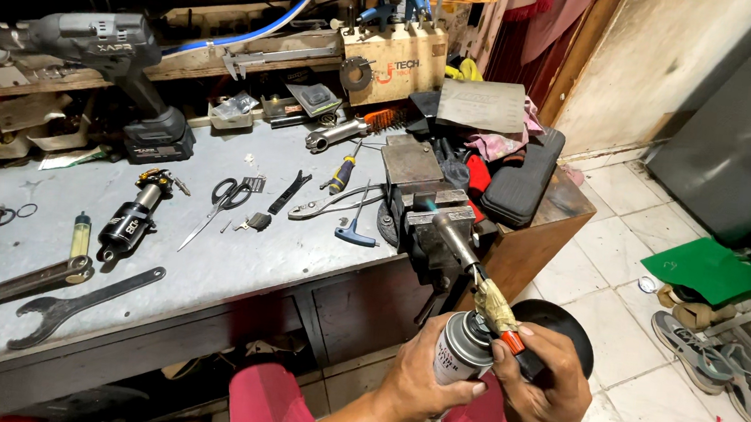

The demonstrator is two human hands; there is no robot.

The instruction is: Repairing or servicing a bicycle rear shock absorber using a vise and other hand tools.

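A person seated at a cluttered workbench (208, 260) grips a small grey spray can (463, 347) in the left hand (422, 378), fingers wrapped tight around its body, low in front of the bench's right end. The right hand (546, 380) closes around the can's top, thumb and fingers pinching an orange nozzle piece (513, 343) and a scrap of yellowish rag (496, 307) bunched around it. From the rag a metal rod (457, 236) runs up and back into a dark bench vise (429, 220) bolted at the bench corner, which clamps its far end. On the grey bench top lie a black shock absorber (128, 224), scissors (222, 202), a large open-end wrench (82, 305), pliers (331, 205), a blue-handled hex key (351, 231) and a screwdriver with a blue and yellow handle (340, 176). A cordless impact wrench (113, 57) stands on its battery near the back wall, and a black case (523, 183) rests at the bench's right edge beside crumpled cloths. A round black stool (564, 327) sits just behind the hands on the white tiled floor (634, 261), where grey sneakers (716, 358) and a green sheet (706, 267) lie well apart to the right.
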